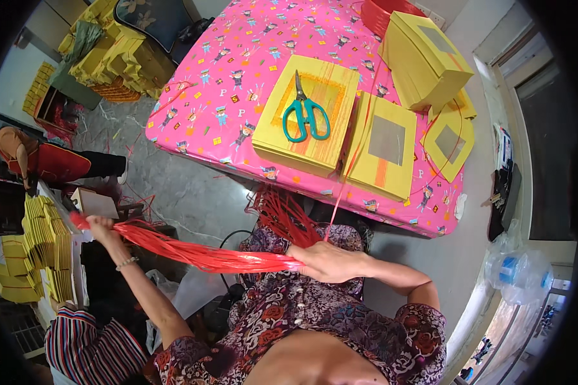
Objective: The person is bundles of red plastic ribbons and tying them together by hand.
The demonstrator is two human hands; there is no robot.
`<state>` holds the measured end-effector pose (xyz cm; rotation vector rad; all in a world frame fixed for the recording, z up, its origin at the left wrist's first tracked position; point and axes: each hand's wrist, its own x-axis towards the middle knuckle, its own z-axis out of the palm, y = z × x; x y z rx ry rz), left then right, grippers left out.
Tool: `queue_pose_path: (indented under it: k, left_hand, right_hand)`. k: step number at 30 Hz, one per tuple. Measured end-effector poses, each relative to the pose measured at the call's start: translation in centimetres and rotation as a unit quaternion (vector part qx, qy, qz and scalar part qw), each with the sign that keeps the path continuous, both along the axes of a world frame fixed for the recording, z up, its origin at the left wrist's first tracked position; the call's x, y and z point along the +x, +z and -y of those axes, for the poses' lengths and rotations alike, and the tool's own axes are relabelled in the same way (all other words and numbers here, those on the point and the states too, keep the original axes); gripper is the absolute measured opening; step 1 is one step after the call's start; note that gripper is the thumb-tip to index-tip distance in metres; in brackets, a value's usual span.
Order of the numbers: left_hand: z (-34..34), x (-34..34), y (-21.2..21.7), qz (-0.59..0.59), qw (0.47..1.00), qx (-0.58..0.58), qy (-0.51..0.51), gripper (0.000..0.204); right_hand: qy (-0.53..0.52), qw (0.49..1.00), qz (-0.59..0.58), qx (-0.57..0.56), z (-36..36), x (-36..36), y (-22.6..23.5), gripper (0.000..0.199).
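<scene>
A bundle of thin red strings (199,253) stretches between my two hands above my lap. My left hand (99,228), arm held out to the left, grips one end of it. My right hand (327,262) is closed around the other end near my waist. More red strings (286,215) hang from the table edge, and a single strand runs up from my right hand across the table. Green-handled scissors (305,115) lie on a stack of flat yellow boxes (302,151) on the pink patterned tablecloth (231,83).
A second stack of yellow windowed boxes (382,144) and a folded yellow box pile (424,61) sit to the right. Yellow boxes fill a heap (109,54) at far left and a rack (42,250). Another person in red (38,160) crouches at left. A plastic bottle (520,273) stands at right.
</scene>
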<state>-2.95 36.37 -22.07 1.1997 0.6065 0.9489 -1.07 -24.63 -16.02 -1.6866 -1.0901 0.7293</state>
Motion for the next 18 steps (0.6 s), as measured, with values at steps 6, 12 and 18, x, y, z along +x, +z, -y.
queue_pose_path:
  k: [6, 12, 18]
  left_hand:
    - [10.2, 0.9, -8.5, -0.451, 0.674, 0.581, -0.065, 0.056]
    - [31.1, 3.9, 4.3, -0.192, 0.721, 0.474, -0.467, 0.041]
    - [36.6, 2.3, 4.7, -0.211, 0.674, 0.429, -0.563, 0.021]
  right_hand:
    - [-0.002, 0.990, 0.011, -0.141, -1.9, 0.0, -3.1, 0.018]
    - [-0.039, 0.982, 0.099, -0.155, -4.9, 2.6, -2.4, 0.021]
    - [-0.049, 0.984, 0.087, -0.148, -5.2, 4.4, 0.2, 0.026]
